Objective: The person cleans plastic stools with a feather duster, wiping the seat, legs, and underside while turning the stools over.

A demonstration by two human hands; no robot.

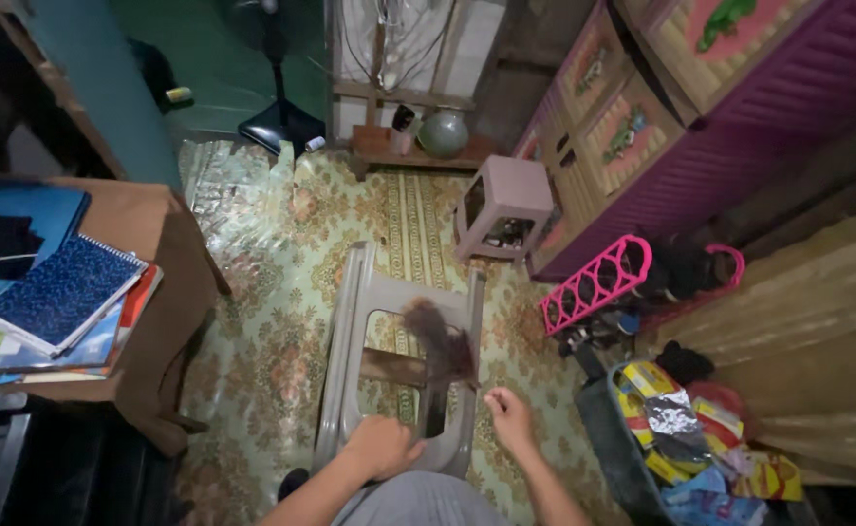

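Note:
A grey plastic chair [350, 331] lies tipped over on the patterned floor covering right in front of me. My left hand [381, 446] is closed over the chair's near edge. A dark brown, blurred bristly brush [440, 343] hangs over the chair's open frame. My right hand [511, 417] is just right of the brush with its fingers curled. Its fingertips come close to the brush's lower end, and the blur hides whether they hold it.
A brown table [160, 253] with notebooks [63, 292] stands at the left. A small pink stool [506, 200] and purple drawers [701, 146] are ahead and right. A pink rack [598, 282] and a bin of wrappers [676, 429] are at the right, a fan base [280, 122] at the back.

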